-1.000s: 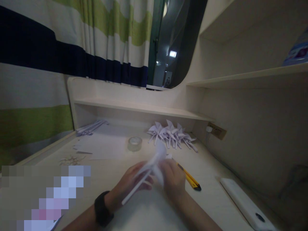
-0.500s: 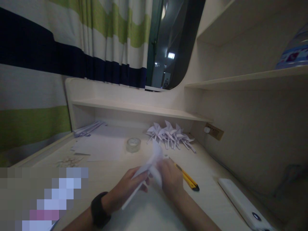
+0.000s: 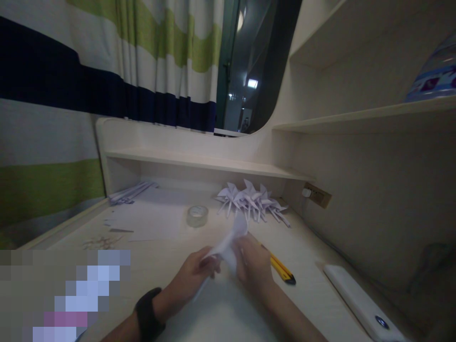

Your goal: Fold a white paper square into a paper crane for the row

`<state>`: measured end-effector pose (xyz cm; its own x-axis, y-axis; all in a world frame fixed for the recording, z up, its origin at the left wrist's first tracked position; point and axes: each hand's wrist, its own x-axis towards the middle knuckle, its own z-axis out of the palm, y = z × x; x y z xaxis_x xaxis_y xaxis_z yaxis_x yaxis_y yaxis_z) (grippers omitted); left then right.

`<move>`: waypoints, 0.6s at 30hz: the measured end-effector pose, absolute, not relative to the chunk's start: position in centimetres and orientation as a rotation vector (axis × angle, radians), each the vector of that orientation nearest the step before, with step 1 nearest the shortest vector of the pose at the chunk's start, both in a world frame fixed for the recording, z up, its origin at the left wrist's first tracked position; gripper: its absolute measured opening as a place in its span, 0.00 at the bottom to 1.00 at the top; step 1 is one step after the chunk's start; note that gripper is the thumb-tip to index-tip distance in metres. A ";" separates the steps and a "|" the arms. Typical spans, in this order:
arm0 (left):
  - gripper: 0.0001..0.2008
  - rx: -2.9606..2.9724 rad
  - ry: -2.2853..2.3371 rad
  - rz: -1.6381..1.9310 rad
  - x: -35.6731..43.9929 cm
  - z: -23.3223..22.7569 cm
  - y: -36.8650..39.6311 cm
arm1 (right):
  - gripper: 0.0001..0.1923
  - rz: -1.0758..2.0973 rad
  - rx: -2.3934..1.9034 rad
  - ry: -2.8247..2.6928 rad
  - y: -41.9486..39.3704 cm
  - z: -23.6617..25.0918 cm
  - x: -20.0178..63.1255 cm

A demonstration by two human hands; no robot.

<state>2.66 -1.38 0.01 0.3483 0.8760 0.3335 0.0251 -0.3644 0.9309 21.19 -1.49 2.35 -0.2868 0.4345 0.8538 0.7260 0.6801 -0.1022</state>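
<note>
A white paper pinwheel (image 3: 228,244) is held between my two hands above the desk, its blades somewhat blurred. My left hand (image 3: 199,268), with a black band on the wrist, is closed around the paper stick beneath the blades. The fingers of my right hand (image 3: 252,259) are closed on the blades from the right side. Just beyond that hand lies a yellow utility knife (image 3: 283,268), partly covered by it. Several finished paper pinwheels (image 3: 249,199) lie bunched at the back of the desk. A roll of clear tape (image 3: 197,216) rests left of them.
White paper sheets (image 3: 149,213) and rolled paper sticks (image 3: 131,192) lie at the back left. Small thin pieces (image 3: 103,241) are scattered nearer. A white oblong device (image 3: 359,299) sits at the right. Above runs a low shelf (image 3: 199,161); a wall socket (image 3: 317,194) is at right.
The pinwheel has turned in my hands, its upper blade now leaning further right. Its stick has swung lower and shows less below my left hand. Both hands keep their hold.
</note>
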 end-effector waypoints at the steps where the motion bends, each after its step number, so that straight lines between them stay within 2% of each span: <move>1: 0.15 1.694 0.827 1.166 2.7 -0.1 -1.3 | 0.07 -0.302 -0.916 -1.907 -1.6 2.4 21.1; 8: 0.14 1.783 0.918 1.137 3.0 0.8 -1.8 | 0.09 0.231 -0.964 -1.734 -1.6 2.8 20.4; 11: 0.16 1.722 0.901 1.155 3.1 1.5 -2.2 | 0.09 0.338 -0.997 -1.666 -1.5 2.8 20.3; 13: 0.15 1.643 0.882 1.146 3.0 1.6 -2.1 | 0.10 0.295 -1.016 -1.661 -1.5 2.8 20.5; 18: 0.14 1.400 0.975 1.185 2.7 0.5 -1.1 | 0.06 -0.100 -1.027 -1.659 -1.6 3.0 21.2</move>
